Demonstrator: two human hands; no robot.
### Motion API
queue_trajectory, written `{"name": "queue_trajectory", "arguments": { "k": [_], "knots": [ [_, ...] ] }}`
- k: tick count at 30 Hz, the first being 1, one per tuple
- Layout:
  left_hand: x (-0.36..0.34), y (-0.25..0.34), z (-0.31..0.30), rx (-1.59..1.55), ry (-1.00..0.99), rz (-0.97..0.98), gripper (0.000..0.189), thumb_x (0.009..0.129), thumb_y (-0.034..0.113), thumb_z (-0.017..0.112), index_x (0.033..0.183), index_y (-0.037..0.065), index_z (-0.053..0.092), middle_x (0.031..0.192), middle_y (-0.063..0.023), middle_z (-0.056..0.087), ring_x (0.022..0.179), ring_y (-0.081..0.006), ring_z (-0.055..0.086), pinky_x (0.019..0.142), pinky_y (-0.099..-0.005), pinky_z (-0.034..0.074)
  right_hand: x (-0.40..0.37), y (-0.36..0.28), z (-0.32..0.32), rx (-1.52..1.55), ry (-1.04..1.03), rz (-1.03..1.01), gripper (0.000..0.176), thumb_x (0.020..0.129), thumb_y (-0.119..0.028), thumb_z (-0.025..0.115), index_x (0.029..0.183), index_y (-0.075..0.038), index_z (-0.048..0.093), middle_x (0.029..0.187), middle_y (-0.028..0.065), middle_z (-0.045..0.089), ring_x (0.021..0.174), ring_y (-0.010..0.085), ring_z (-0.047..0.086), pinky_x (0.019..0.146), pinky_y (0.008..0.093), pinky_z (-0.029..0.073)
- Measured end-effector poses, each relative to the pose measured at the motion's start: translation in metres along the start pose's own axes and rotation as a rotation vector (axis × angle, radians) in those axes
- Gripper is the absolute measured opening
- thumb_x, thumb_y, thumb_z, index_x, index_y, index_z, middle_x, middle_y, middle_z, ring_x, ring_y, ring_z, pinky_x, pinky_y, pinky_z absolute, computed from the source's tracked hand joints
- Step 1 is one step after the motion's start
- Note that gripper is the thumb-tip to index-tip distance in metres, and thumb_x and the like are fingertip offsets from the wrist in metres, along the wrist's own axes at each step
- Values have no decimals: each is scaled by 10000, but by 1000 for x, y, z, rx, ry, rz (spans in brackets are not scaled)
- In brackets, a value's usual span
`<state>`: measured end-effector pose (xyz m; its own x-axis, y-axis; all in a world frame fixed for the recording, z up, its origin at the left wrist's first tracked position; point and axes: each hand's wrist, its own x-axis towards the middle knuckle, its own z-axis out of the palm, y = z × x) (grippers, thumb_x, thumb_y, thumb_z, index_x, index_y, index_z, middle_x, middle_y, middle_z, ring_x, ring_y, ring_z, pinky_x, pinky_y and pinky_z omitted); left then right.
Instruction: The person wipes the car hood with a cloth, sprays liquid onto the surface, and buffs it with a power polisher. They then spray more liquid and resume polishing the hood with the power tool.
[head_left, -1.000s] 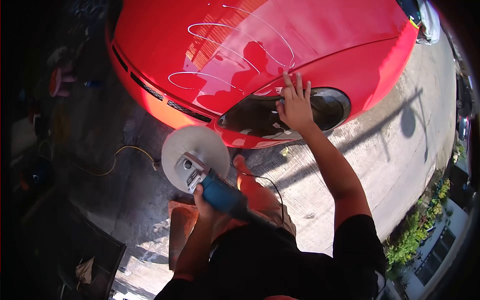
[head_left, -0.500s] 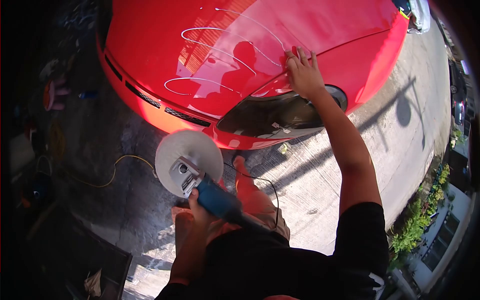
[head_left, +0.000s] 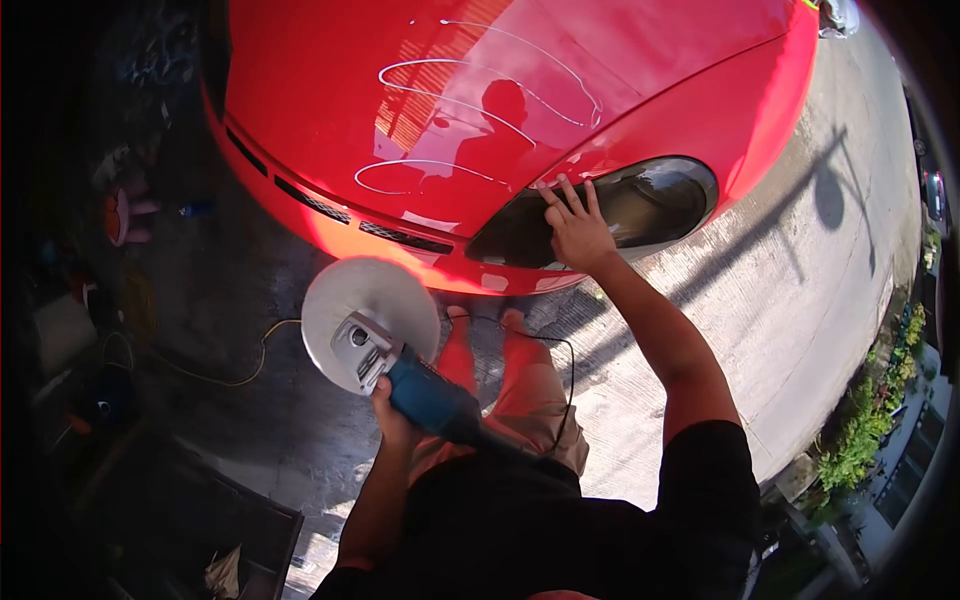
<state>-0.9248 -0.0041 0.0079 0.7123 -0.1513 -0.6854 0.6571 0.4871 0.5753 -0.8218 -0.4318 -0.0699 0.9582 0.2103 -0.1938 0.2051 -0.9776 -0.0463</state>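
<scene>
My left hand (head_left: 397, 414) is closed around the neck of a blue car polisher (head_left: 432, 396), held in front of my waist. Its round white pad (head_left: 325, 310) faces away from me, just short of the car's front edge. Fingers spread, my right hand (head_left: 580, 236) reaches over the dark headlight (head_left: 655, 205), fingertips at the seam with the red hood (head_left: 300, 130). It holds nothing. Thin white looping lines of what looks like polish (head_left: 440, 64) lie on the glossy hood, left of and beyond my right hand.
A black cord (head_left: 571, 370) hangs beside my leg, and a yellow cord (head_left: 235, 383) runs over the concrete floor (head_left: 740, 340) to the left. Both bare feet stand close to the bumper. A dark box-like object (head_left: 240, 500) is at lower left. Plants (head_left: 860, 430) line the right side.
My right hand has drawn back from the hood toward me, over the headlight. The white line's looped right end now shows. Both feet are now visible by the bumper; my left hand keeps the polisher.
</scene>
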Motion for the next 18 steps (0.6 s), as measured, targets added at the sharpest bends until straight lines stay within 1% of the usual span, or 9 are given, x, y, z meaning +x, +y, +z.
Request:
{"name": "queue_trajectory", "arguments": {
  "k": [4, 7, 9, 10, 11, 13, 15, 17, 18],
  "knots": [
    [7, 15, 1, 17, -45, -9, 802, 997, 642, 610, 1481, 6, 536, 1277, -186, 703, 1121, -322, 725, 982, -472, 600, 0, -3, -1, -4, -42, 5, 397, 882, -218, 712, 1227, -59, 596, 1784, 105, 289, 1671, 417, 156, 1308, 712, 109],
    [17, 22, -3, 61, -57, -6, 810, 996, 640, 616, 1492, 7, 525, 1288, -189, 697, 1129, -331, 725, 986, -481, 600, -3, -8, -13, -20, 13, 215, 296, 916, -183, 641, 1179, -61, 587, 1795, 105, 268, 1674, 430, 138, 1291, 733, 113],
    [11, 6, 3, 64, -86, -13, 819, 992, 641, 622, 1501, 8, 517, 1301, -193, 691, 1145, -342, 721, 992, -487, 601, -23, 8, -6, -104, 11, 232, 319, 902, -181, 662, 1187, -59, 584, 1801, 111, 251, 1679, 436, 93, 1288, 744, 85],
    [13, 1, 1, 49, -122, -39, 825, 990, 642, 627, 1505, 8, 513, 1309, -196, 687, 1158, -347, 718, 997, -490, 601, -27, 1, -21, -142, 6, 247, 332, 895, -180, 672, 1191, -58, 582, 1803, 115, 242, 1681, 439, 70, 1286, 749, 72],
    [19, -2, 1, 30, -159, -58, 831, 987, 643, 632, 1510, 8, 510, 1318, -199, 683, 1170, -353, 716, 1003, -493, 601, -34, -11, -36, -17, 7, 325, 370, 903, -192, 735, 1205, -55, 571, 1775, 161, 309, 1624, 396, 307, 1293, 665, 221],
    [24, 5, 20, 3, -296, -83, 845, 978, 648, 643, 1510, 5, 508, 1332, -206, 677, 1187, -366, 712, 1012, -500, 602, -27, -42, -59, 785, 137, 512, 378, 927, -217, 768, 1210, -62, 572, 1696, 172, 430, 1487, 333, 483, 1233, 560, 363],
    [31, 4, 43, -20, -396, -125, 880, 950, 661, 669, 1505, -4, 510, 1350, -220, 668, 1200, -378, 712, 997, -509, 613, -21, -69, -53, 1547, 188, 637, 378, 947, -244, 793, 1205, -75, 575, 1590, 166, 542, 1347, 274, 606, 1139, 469, 475],
    [43, -9, 61, -56, -506, -170, 815, 959, 594, 697, 1493, 3, 521, 1322, -200, 681, 1175, -337, 716, 985, -466, 611, -15, -96, -25, 2258, 150, 686, 369, 965, -273, 810, 1191, -92, 582, 1458, 143, 648, 1205, 219, 675, 1012, 391, 555],
    [49, -17, 68, -77, -558, -192, 784, 963, 560, 711, 1487, 7, 527, 1308, -190, 687, 1162, -317, 719, 979, -445, 610, -21, -117, -77, 2427, 172, 796, 283, 983, -237, 787, 1154, -121, 594, 1255, 82, 700, 1174, 210, 675, 949, 389, 554]
  ]
}}
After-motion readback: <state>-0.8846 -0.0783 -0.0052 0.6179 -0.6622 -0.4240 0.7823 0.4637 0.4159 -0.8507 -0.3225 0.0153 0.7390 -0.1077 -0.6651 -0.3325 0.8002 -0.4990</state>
